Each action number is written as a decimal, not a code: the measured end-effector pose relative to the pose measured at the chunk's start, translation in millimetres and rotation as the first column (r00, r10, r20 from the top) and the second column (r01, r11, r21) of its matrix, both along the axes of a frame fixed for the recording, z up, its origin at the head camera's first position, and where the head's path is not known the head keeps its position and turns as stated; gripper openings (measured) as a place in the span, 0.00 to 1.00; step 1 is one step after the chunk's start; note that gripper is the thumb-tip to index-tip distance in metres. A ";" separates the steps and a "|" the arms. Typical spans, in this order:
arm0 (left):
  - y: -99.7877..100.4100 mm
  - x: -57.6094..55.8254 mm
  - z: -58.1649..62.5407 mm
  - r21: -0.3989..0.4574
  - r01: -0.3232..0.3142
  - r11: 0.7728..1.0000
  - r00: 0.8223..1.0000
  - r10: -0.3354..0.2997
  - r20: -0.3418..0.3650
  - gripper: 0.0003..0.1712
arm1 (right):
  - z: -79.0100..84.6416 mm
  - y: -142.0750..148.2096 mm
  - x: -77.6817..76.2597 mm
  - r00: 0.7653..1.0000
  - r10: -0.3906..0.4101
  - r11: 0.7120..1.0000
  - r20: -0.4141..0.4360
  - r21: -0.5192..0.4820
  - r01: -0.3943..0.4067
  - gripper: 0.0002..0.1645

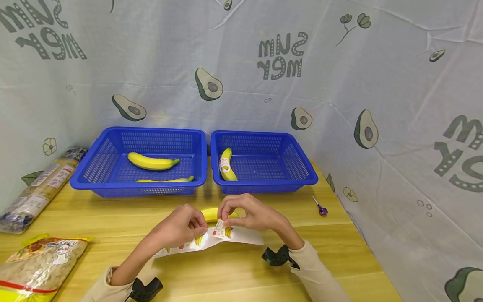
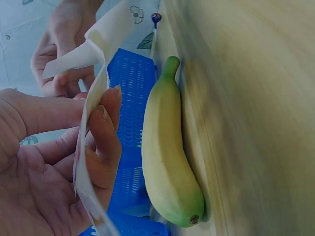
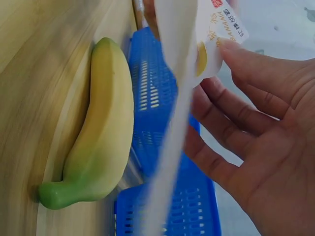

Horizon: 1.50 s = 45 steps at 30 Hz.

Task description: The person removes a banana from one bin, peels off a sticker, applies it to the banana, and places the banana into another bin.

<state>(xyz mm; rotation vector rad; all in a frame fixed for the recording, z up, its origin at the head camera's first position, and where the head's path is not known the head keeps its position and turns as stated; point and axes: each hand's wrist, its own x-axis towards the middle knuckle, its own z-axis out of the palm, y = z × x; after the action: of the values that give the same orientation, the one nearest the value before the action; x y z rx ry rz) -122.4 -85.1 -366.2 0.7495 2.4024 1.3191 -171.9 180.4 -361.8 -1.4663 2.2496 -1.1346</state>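
My left hand (image 1: 180,228) pinches a white strip of banana stickers (image 1: 245,237) between thumb and fingers, and the strip bends above the table. My right hand (image 1: 249,213) pinches one sticker (image 1: 219,229) with red and dark print and a banana picture. In the right wrist view that sticker (image 3: 209,46) stands up from the strip at its thumb-side edge; whether its far edge still sticks is hidden. A yellow banana (image 1: 209,214) with green ends lies on the table just behind the strip, touched by neither hand; no sticker shows on its visible side.
Two blue baskets stand behind: the left basket (image 1: 137,184) holds two bananas, the right basket (image 1: 264,184) one stickered banana (image 1: 225,165). A lollipop (image 1: 322,210) lies at right. A long noodle pack (image 1: 41,188) and a snack bag (image 1: 41,264) lie at left.
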 end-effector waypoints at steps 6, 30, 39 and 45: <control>6.0 2.0 -10.6 -0.001 -0.006 1.000 1.000 0.006 -0.008 0.06 | 1.6 5.3 -2.5 0.999 -0.034 0.999 -0.010 0.011 0.034 0.05; 10.9 4.5 -14.9 -0.069 0.126 0.990 0.992 -0.126 0.005 0.02 | -8.2 -0.9 -3.4 0.979 -0.135 0.991 0.153 0.000 0.137 0.03; 2.8 -4.6 -5.7 0.096 0.031 0.995 0.998 -0.025 -0.063 0.05 | -15.4 -5.7 -4.0 0.980 -0.152 0.987 0.132 -0.037 0.158 0.03; 5.3 -8.1 -11.7 0.135 -0.067 0.989 0.991 0.081 -0.108 0.09 | -15.5 -5.3 -5.0 0.975 -0.194 0.977 0.106 -0.064 0.201 0.02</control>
<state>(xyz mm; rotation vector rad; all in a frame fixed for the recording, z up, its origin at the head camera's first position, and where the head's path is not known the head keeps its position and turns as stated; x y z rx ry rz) -130.4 -79.8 -377.9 0.7966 2.4722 1.5143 -177.0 175.1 -377.3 -1.2019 2.3483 -1.3315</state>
